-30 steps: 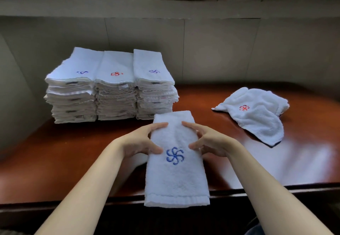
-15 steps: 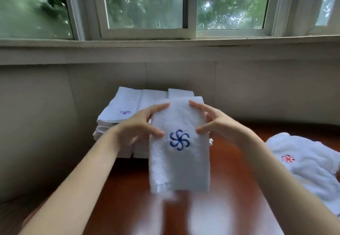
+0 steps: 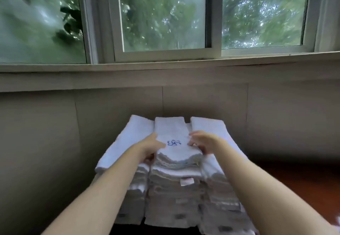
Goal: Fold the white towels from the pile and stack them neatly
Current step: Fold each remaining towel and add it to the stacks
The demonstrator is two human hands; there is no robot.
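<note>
A folded white towel [image 3: 173,133] with a blue swirl mark lies on top of the middle stack [image 3: 174,198] of folded white towels. My left hand [image 3: 150,147] grips its left edge, fingers curled under it. My right hand [image 3: 203,142] grips its right edge the same way. The left stack [image 3: 128,146] and the right stack [image 3: 217,135] stand tight against the middle one. The towel's near end droops a little over the stack's front.
The stacks stand on a red-brown wooden table [image 3: 294,183] against a beige wall [image 3: 276,115]. A window sill [image 3: 165,67] and window run above. A bit of white cloth [image 3: 337,223] shows at the lower right edge.
Both hands carried the blue-marked towel from the table's front up and forward, and now hold it on the middle stack. The view swung up; the loose towel at right has left it.
</note>
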